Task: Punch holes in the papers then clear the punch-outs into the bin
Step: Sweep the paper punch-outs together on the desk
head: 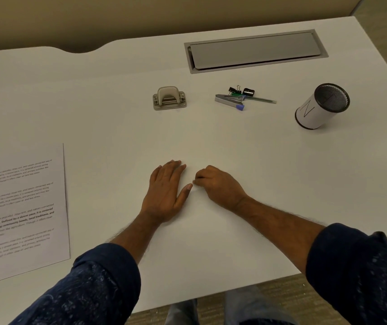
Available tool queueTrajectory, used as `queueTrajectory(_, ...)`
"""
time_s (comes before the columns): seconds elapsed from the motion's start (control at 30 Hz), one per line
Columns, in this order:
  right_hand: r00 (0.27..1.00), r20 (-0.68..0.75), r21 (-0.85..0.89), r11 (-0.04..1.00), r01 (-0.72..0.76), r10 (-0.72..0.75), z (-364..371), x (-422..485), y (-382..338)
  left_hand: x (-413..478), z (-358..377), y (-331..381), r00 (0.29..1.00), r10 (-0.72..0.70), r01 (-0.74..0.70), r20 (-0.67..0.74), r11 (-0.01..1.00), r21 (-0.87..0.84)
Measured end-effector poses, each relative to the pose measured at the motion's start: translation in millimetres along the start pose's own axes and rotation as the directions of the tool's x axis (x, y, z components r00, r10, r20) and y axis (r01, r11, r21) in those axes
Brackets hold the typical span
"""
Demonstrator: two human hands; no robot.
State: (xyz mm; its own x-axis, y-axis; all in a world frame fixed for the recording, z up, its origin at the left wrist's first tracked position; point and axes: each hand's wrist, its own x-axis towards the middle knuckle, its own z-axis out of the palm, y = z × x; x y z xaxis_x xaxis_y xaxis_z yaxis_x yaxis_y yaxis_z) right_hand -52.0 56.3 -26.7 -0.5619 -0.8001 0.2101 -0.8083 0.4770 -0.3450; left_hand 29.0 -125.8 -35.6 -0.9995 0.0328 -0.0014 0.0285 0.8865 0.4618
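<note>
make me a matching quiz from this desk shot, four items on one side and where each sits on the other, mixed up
Items
1. hole punch
2. printed paper
3. mesh cup
4. stapler

Places
A. far right of the desk, beyond the right hand
B. left edge of the desk
C. straight beyond the left hand
D. in the small pile with the binder clips, between punch and cup

Pairs: 1-C, 2-B, 3-A, 4-D

On the table [117, 113]: one hole punch [169, 98], one stapler [228, 100], two binder clips [241, 90], one mesh cup [321, 105], one printed sheet [21, 207].
</note>
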Motion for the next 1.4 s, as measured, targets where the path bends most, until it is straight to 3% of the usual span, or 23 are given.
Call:
queueTrajectory(0.13,0.96,-0.062,0.317,0.917,-0.241,0.274,-6,2,1,0,2,-2,1.0,-0.006,0.006,-0.013,1.0,-0.001)
queueTrajectory(0.27,0.767,0.041,0.657,0.562,-0.504,0.64,-10,2,5,0,5,-2,0.998,0.016,-0.014,-0.063,1.0,0.026)
queueTrajectory(0.4,0.613,0.204,0.796,0.235,-0.558,0.764,-13,0,11,1,10,-3,0.997,0.036,-0.029,-0.07,0.995,0.095)
queueTrajectory(0.5,0.563,0.255,0.839,0.109,-0.533,0.786,-13,-4,10,2,16,-1,0.997,0.002,0.005,-0.074,0.995,0.102)
queueTrajectory(0.63,0.541,0.274,0.857,0.053,-0.512,0.795,-13,-9,10,5,26,7,0.989,-0.08,0.083,-0.121,0.996,0.025)
queueTrajectory(1.0,0.54,0.259,0.858,0.066,-0.51,0.801,-14,-13,15,15,38,27,0.912,-0.344,0.301,-0.224,0.931,-0.206)
queueTrajectory(1.23,0.549,0.25,0.845,0.097,-0.526,0.797,-9,-13,12,18,35,33,0.887,-0.395,0.332,-0.238,0.906,-0.265)
queueTrajectory(1.4,0.563,0.258,0.834,0.114,-0.54,0.786,-8,-13,9,21,33,38,0.906,-0.337,0.278,-0.256,0.93,-0.239)
